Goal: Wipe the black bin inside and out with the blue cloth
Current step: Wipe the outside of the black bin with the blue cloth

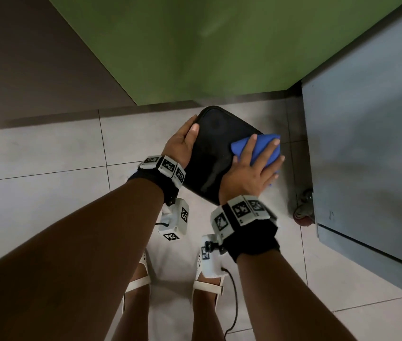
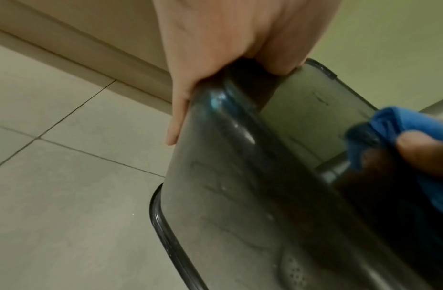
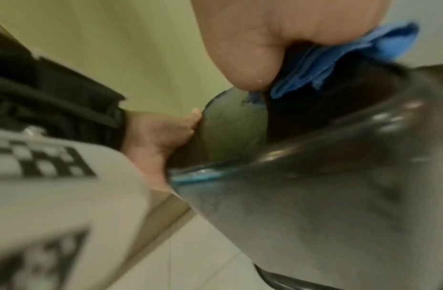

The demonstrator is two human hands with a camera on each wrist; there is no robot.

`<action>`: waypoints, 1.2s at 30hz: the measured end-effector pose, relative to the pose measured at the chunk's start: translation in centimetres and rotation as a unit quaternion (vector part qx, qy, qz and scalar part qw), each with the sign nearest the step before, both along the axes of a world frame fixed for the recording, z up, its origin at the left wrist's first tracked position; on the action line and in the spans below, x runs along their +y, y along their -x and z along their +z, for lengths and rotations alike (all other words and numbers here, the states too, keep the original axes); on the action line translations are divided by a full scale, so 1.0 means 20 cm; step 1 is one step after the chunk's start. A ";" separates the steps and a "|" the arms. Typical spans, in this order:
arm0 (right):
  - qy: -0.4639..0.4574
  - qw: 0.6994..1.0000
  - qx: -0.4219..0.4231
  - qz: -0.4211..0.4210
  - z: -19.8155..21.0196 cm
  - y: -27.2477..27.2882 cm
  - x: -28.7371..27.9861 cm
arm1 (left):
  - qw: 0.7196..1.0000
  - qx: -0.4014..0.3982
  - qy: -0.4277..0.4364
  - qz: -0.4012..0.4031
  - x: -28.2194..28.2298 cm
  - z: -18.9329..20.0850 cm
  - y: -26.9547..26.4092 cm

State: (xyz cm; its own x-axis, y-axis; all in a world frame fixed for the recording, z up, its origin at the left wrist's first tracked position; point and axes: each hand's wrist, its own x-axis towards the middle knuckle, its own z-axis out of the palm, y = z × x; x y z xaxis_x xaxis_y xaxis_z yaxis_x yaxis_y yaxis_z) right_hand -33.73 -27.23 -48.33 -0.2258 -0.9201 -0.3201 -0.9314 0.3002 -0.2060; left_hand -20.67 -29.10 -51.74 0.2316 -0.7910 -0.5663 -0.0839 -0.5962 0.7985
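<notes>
The black bin [image 1: 214,148] stands upside down on the floor tiles, its glossy base facing up. My left hand [image 1: 182,141] grips the base's left corner, thumb on top and fingers down the side wall. In the left wrist view, those fingers [image 2: 175,125] lie along the bin [image 2: 240,196]. My right hand [image 1: 256,168] presses the folded blue cloth [image 1: 240,145] onto the base's right edge, fingers spread and straight. The right wrist view shows the cloth [image 3: 364,49] bunched under the palm against the bin [image 3: 314,196]. The bin's inside is hidden.
A green wall panel [image 1: 195,57] rises just behind the bin. Close on the right stands a grey cabinet [image 1: 367,143] on a caster wheel [image 1: 303,212]. My feet in white sandals [image 1: 141,274] are on the pale floor tiles [image 1: 47,168], with a black cable [image 1: 234,303] trailing by them.
</notes>
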 end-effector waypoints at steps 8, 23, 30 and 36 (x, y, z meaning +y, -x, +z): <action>-0.060 0.979 -0.048 0.187 0.07 -0.25 -0.36 | 0.998 0.065 0.016 -0.015 0.01 0.03 0.00; 0.007 0.983 -0.149 -0.104 0.02 0.16 -0.07 | 0.999 0.014 -0.006 0.044 -0.01 0.01 0.02; 0.065 0.997 -0.004 -0.029 -0.04 0.01 0.28 | 1.000 -0.009 0.003 0.008 0.01 0.01 0.01; 0.096 0.993 0.059 -0.040 -0.08 0.04 -0.13 | 1.000 -0.004 0.006 -0.026 0.01 0.01 -0.01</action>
